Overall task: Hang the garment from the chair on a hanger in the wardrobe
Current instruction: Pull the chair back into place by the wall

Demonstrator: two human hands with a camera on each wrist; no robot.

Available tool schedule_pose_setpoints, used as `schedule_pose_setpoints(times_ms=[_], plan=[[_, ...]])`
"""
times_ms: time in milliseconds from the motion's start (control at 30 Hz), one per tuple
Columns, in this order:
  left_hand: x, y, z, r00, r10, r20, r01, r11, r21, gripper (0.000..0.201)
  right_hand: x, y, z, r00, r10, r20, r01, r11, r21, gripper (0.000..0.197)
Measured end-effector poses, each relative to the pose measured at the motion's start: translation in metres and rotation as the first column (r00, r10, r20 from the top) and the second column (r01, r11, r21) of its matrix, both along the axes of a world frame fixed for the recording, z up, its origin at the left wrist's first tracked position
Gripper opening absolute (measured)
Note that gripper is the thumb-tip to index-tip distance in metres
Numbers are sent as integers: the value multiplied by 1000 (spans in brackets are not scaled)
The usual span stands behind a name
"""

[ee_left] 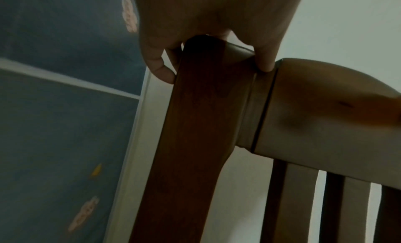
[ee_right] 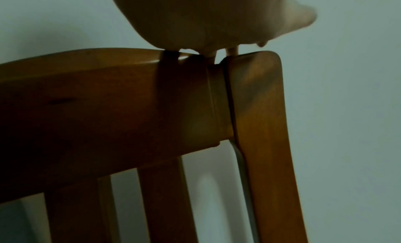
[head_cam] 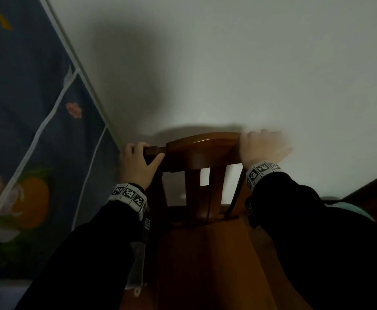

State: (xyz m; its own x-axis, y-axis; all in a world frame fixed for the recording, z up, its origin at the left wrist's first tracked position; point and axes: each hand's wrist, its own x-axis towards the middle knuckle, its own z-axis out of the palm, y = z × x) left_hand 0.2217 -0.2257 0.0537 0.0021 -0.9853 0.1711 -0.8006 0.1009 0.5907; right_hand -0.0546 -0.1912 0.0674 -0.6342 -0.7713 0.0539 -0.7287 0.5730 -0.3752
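**Both hands on the chair's top rail**

At the left hangs a dark blue fabric wardrobe cover with white seams and printed fruit [head_cam: 33,153]. Just beside it the left hand [head_cam: 136,164] grasps the left corner of the brown wooden slat-backed chair [head_cam: 201,153], fingers [ee_left: 161,71] curled behind the post, thumb in front. The right hand [head_cam: 261,146] lies over the right corner; its fingers go behind the rail, and the right wrist view shows only the palm [ee_right: 206,20] above the wood. A pale plain wall [head_cam: 250,63] stands behind. No garment shows on the chair.
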Motion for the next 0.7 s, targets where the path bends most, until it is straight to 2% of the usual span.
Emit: schedule_pose_setpoints(times_ms=[200,333,433,533,600,633,700], plan=[[-7,-54,-19,999,9,-33,-6,996,87,50,-17,-35,-24,982,159,-106,-149,984,102,55],[-8,-85,-30,998,25,-55,-16,988,151,51,-26,-52,-34,983,186,5,-186,980,72,54],[-11,-101,-33,998,46,-43,-37,980,197,51,-29,-59,-46,984,94,151,-88,995,-43,60],[-12,-106,-36,995,65,-69,-50,979,200,51,-33,-70,-52,970,82,228,-32,975,-218,64],[-13,-104,-38,992,81,-98,-64,984,166,50,-37,-80,-51,952,-2,307,103,945,-311,65],[-14,-103,-40,989,88,-117,-70,985,156,49,-39,-85,-51,922,-73,380,206,924,-323,65],[-17,-96,-44,975,122,-184,-98,986,133,51,-43,-92,-56,816,-181,549,380,884,-273,65]])
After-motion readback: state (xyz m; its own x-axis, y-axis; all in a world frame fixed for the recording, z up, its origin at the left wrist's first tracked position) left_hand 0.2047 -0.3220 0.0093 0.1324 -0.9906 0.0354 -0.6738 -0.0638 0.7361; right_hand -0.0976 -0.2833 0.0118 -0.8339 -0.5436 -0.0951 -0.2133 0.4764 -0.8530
